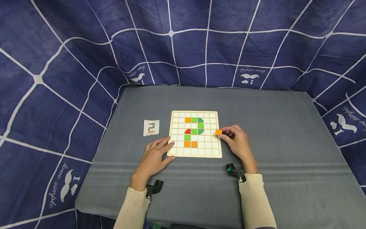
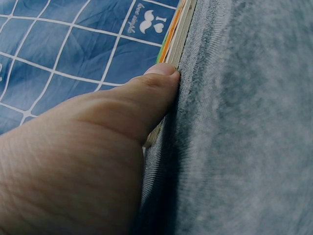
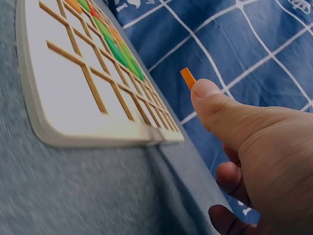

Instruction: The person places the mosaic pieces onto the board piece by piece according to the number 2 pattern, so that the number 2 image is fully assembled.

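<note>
A pale wooden grid board point(image 1: 177, 153) lies on the table. Orange, green, dark green and red tiles on it form a 2-like figure, with two orange tiles point(image 1: 190, 144) side by side in its bottom row. Between thumb and fingertips, my right hand point(image 1: 239, 143) pinches another orange square tile point(image 1: 218, 132), raised over the board's right edge; the right wrist view shows this tile point(image 3: 187, 78) edge-on, sticking out past the thumb. My left hand point(image 1: 154, 157) rests at the board's lower left, fingers spread over the rim and thumb point(image 2: 159, 78) at the near edge.
To the left of the board lies a small white card point(image 1: 151, 128) printed with a grid and a coloured figure. Grey cloth covers the table point(image 1: 274, 127). Blue curtains point(image 1: 188, 47) with white lines hang around it. Both wrists carry black camera mounts point(image 1: 236, 172).
</note>
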### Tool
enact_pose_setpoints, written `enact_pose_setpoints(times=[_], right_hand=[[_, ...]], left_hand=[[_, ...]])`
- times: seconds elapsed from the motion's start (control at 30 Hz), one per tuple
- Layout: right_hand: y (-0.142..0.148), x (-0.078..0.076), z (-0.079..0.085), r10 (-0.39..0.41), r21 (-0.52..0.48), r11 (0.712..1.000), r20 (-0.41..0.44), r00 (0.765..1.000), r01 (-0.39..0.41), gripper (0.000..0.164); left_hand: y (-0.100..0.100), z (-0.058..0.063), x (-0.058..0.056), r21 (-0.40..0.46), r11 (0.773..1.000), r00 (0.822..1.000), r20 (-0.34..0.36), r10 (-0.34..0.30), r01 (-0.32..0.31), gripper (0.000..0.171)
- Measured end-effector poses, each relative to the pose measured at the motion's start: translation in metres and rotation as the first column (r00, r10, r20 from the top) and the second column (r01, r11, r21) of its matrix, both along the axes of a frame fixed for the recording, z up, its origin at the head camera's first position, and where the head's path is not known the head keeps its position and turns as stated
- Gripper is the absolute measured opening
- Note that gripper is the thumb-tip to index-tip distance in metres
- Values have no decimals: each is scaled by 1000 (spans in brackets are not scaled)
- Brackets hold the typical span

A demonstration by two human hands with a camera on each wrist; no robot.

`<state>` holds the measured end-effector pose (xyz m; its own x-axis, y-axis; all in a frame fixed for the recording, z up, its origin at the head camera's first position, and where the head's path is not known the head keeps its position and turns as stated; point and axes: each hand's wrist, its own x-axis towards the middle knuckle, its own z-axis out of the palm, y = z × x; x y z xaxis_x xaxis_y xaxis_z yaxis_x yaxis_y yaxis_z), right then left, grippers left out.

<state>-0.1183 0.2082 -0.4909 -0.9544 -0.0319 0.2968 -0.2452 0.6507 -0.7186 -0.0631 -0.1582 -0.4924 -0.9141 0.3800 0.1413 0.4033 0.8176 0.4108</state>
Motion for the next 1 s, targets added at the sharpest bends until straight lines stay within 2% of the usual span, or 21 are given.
enact_pose_setpoints(times=[0.4, 0.67, 1.0], right_hand=[[-20, 5, -2, 108, -62, 992, -34, 994, -110, 24], [-31, 9, -4, 163, -94, 983, 23, 986, -160, 22], [-41, 10, -6, 194, -74, 979, 67, 979, -189, 24]], left_hand=[[0, 3, 1, 0, 1000, 1000, 1, 2, -2, 62], [1, 1, 1, -11, 1000, 1000, -6, 8, -8, 61], [0, 1, 1, -9, 1000, 1000, 11, 7, -7, 62]])
